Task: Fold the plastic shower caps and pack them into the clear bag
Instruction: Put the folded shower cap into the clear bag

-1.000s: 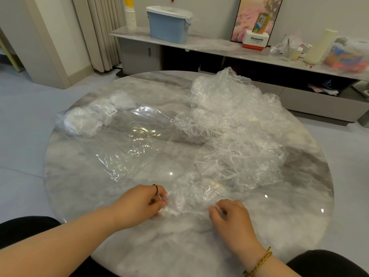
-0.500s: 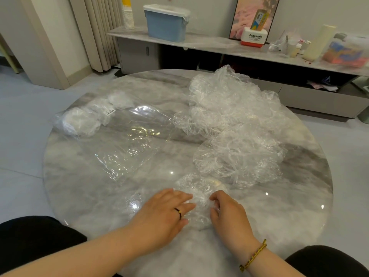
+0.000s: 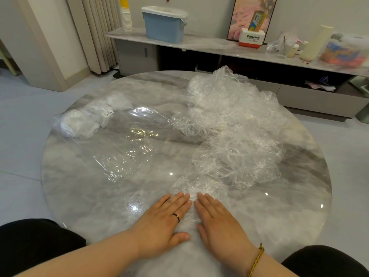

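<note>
Head view: one shower cap (image 3: pixel 199 186) lies at lower centre of the frame on the round marble table (image 3: pixel 79 196), thin, transparent and heavily crinkled, partly flattened; its near portion is under both hands. Left hand (image 3: pixel 165 222) lies palm down with fingers straight and together, pressing the cap; right hand (image 3: pixel 217 220) lies likewise, flat, just beside the left, fingertips nearly level. Loose pile of shower caps (image 3: pixel 229 116) occupies centre right to upper centre, puffed and wrinkled, touching the cap under the hands; clear bag (image 3: pixel 119 140) lies flat at centre left, glossy, with white folded caps (image 3: pixel 79 122) bunched in its upper-left end.

Against the earlier frames: both hands were pinching the cap's edges; then the left flattened while the right stayed curled; both now press flat.
</note>
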The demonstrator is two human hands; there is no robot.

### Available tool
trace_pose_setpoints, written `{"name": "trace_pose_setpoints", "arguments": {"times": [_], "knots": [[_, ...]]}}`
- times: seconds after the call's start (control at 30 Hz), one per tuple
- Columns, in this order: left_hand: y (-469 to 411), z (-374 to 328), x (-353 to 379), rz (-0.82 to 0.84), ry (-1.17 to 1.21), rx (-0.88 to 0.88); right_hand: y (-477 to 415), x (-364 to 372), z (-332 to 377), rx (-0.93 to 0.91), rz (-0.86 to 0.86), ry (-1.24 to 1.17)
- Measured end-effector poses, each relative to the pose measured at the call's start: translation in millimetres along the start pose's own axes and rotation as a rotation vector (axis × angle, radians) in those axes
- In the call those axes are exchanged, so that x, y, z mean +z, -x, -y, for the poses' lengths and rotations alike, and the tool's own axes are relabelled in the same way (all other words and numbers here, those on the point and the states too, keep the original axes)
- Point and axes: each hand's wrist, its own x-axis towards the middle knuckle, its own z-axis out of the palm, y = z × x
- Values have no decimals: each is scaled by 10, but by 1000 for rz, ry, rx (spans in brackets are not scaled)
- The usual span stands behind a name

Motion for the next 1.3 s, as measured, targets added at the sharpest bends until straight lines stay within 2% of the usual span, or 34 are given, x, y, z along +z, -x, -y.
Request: {"name": "trace_pose_setpoints", "arguments": {"times": [0.2, 0.27, 0.37, 0.47, 0.57, 0.6, 0.77, 0.87, 0.93, 1.0, 1.03, 1.07, 1.13, 1.2, 1.3], "knots": [[1, 25, -64, -12, 86, -4, -150, -52, -41, -15, -71, -64], [0, 33, -68, -94, 120, 30, -167, -75, -66, -20, -75, -83], [5, 36, -146, -146, 251, 17, -157, -116, -147, 48, -159, -242], [1, 80, -235, -245, 325, -45, -146, -205, -218, 186, -157, -410], [0, 187, -255, -216, 536, -232, -93, -235, -304, 226, -54, -558], [-1, 199, -260, -155, 672, -298, -88, -254, -326, 257, -52, -610], [-33, 229, -435, -139, 1224, -461, -148, -307, -360, 439, -48, -904], [-55, 195, -497, -204, 1328, -557, -162, -299, -334, 484, -68, -940], [-67, 187, -496, -250, 1263, -626, -178, -254, -304, 499, -80, -888], [-70, 173, -478, -317, 1013, -658, -214, -225, -273, 506, -110, -807], [-64, 167, -478, -409, 809, -648, -238, -213, -264, 505, -119, -755], [-58, 169, -472, -540, 591, -585, -256, -209, -249, 496, -121, -689], [-68, 129, -412, -763, 265, -344, -286, -214, -225, 477, -111, -559], [-112, 33, -344, -829, 145, -136, -300, -225, -216, 472, -107, -489], [-189, -145, -264, -801, 23, 2, -297, -209, -219, 458, -116, -435]]}}
